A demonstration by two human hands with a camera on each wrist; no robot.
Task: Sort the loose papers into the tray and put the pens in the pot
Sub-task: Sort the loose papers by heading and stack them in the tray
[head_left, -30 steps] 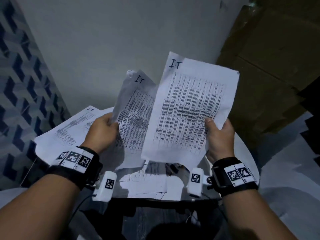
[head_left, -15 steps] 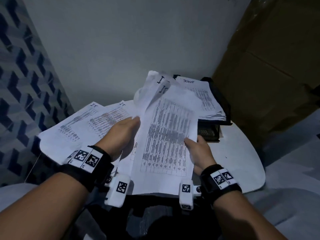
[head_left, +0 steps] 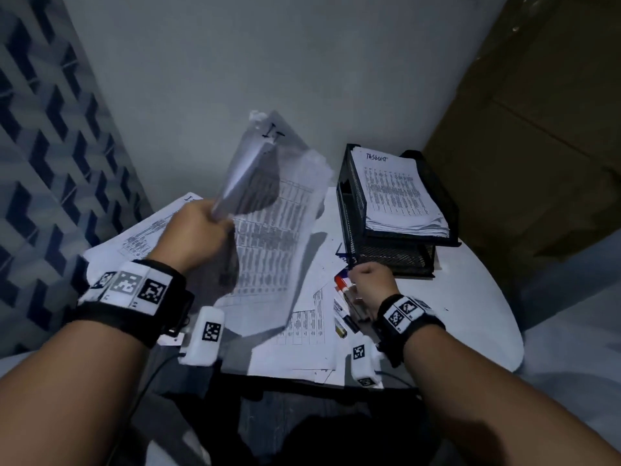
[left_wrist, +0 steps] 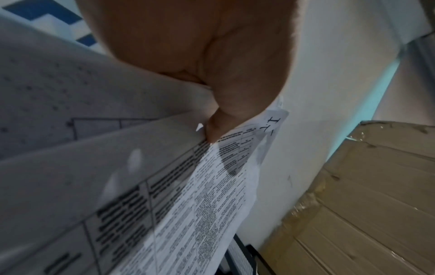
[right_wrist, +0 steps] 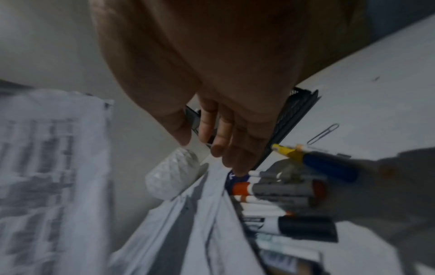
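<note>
- The sheets (head_left: 268, 237) in the left hand (head_left: 191, 237) are thin matt white paper with black print, creased and crumpled at the top corner.
- The loose papers (head_left: 302, 331) on the bench (head_left: 470, 314) are the same matt paper.
- The tray (head_left: 353, 210) is black wire mesh, metal by its look, with a dull finish.
- The markers (right_wrist: 277, 191) have smooth plastic barrels, slightly glossy.
- The paper clip (right_wrist: 323, 134) is thin bent wire.
- The bench has a smooth, matt pale top.
- The boxes (head_left: 544, 129) are brown cardboard with shiny tape.
</note>
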